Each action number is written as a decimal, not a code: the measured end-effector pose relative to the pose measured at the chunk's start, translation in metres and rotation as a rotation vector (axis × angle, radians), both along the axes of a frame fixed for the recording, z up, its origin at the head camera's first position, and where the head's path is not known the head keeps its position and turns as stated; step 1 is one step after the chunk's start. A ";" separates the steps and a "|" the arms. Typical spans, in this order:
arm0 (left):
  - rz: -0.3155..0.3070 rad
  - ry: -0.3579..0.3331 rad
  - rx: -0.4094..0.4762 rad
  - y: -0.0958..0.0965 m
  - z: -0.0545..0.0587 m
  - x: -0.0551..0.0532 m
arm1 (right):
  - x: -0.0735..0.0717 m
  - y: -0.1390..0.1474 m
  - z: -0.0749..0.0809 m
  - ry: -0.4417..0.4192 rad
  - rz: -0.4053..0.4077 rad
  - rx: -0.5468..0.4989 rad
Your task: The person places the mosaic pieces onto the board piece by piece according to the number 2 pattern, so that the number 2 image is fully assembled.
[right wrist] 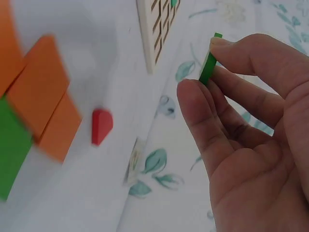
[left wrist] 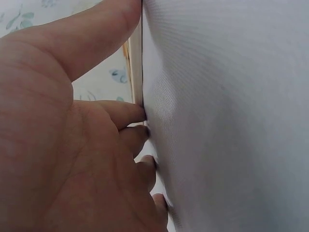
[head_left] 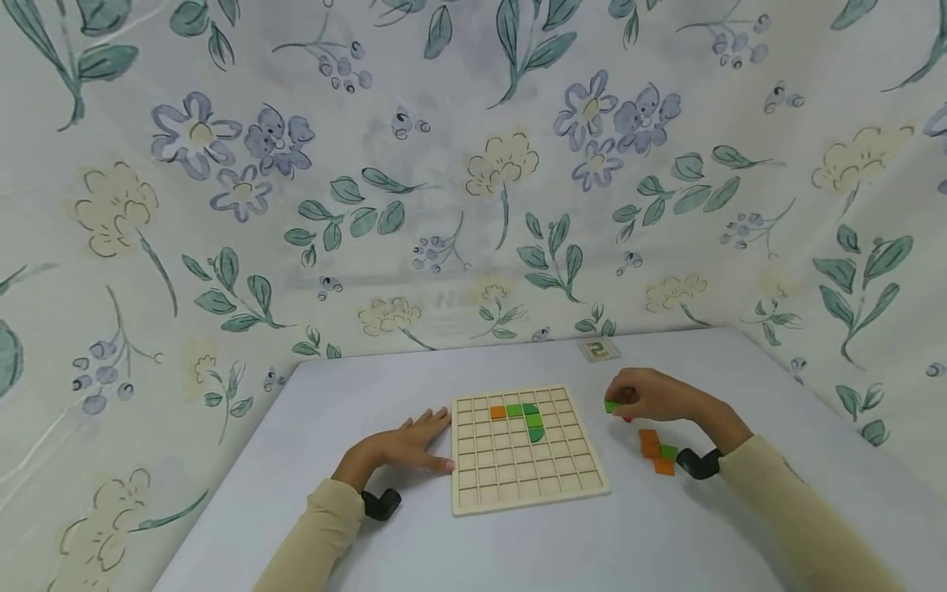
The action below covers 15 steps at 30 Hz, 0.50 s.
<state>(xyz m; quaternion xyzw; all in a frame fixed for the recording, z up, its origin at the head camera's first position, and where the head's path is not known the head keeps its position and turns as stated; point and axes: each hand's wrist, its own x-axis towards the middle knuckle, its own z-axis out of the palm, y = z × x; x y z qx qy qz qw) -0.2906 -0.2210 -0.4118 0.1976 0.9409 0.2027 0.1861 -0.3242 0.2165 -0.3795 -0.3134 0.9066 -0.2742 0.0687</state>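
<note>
A pale wooden grid board [head_left: 488,477] lies on the white table, with one orange and several green tiles in its upper cells. My left hand [head_left: 414,444] rests at the board's left edge, fingers spread and thumb along the side. To the board's right, my right hand [head_left: 654,395] pinches a green tile [right wrist: 209,65] between thumb and fingertips, lifted over the table. A small red piece [right wrist: 101,125] lies on the table below that hand, mostly covered by it in the head view. Nearer the right wrist sits a cluster of orange tiles [head_left: 649,444] with a green tile [head_left: 668,452].
A small square card [head_left: 598,349] with a printed figure lies at the table's far edge. Behind the table hangs a flowered cloth [head_left: 444,189]. Both wrists wear black cameras, the right one [head_left: 698,464] close beside the loose tiles.
</note>
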 end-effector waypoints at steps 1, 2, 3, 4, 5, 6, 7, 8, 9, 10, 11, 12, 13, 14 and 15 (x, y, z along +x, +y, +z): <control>-0.002 0.002 0.000 0.000 -0.001 0.001 | 0.000 -0.005 0.000 -0.006 0.013 -0.001; -0.003 0.002 -0.001 -0.001 -0.002 0.001 | 0.000 -0.011 -0.001 -0.013 0.025 -0.002; -0.006 0.001 0.000 -0.001 -0.003 0.002 | -0.001 -0.016 -0.001 -0.014 0.037 0.001; -0.010 0.001 0.000 -0.002 -0.003 0.002 | -0.001 -0.021 0.000 -0.009 0.048 0.006; -0.015 0.003 -0.001 -0.002 -0.004 0.002 | -0.001 -0.025 0.000 -0.003 0.060 0.007; -0.017 0.003 -0.002 -0.002 -0.004 0.002 | -0.001 -0.029 0.001 0.005 0.072 0.009; -0.019 0.003 -0.004 -0.002 -0.004 0.001 | -0.002 -0.033 0.003 0.016 0.084 0.008; -0.020 0.002 -0.006 -0.002 -0.004 0.001 | -0.002 -0.036 0.004 0.024 0.097 0.004; -0.020 0.002 -0.008 -0.001 -0.004 0.000 | -0.002 -0.039 0.006 0.033 0.112 0.000; -0.020 0.003 -0.012 -0.001 -0.003 -0.001 | -0.003 -0.042 0.007 0.038 0.125 -0.004; -0.021 0.003 -0.014 -0.001 -0.003 -0.002 | -0.003 -0.045 0.008 0.040 0.138 -0.009; -0.021 0.003 -0.016 -0.001 -0.002 -0.002 | -0.003 -0.048 0.009 0.046 0.150 -0.013; -0.021 0.004 -0.017 -0.001 -0.002 -0.002 | -0.003 -0.051 0.010 0.048 0.160 -0.015; -0.020 0.003 -0.018 -0.001 -0.002 -0.003 | -0.004 -0.054 0.010 0.049 0.170 -0.017; -0.016 0.002 -0.018 -0.002 -0.001 -0.003 | -0.004 -0.057 0.009 0.055 0.181 -0.015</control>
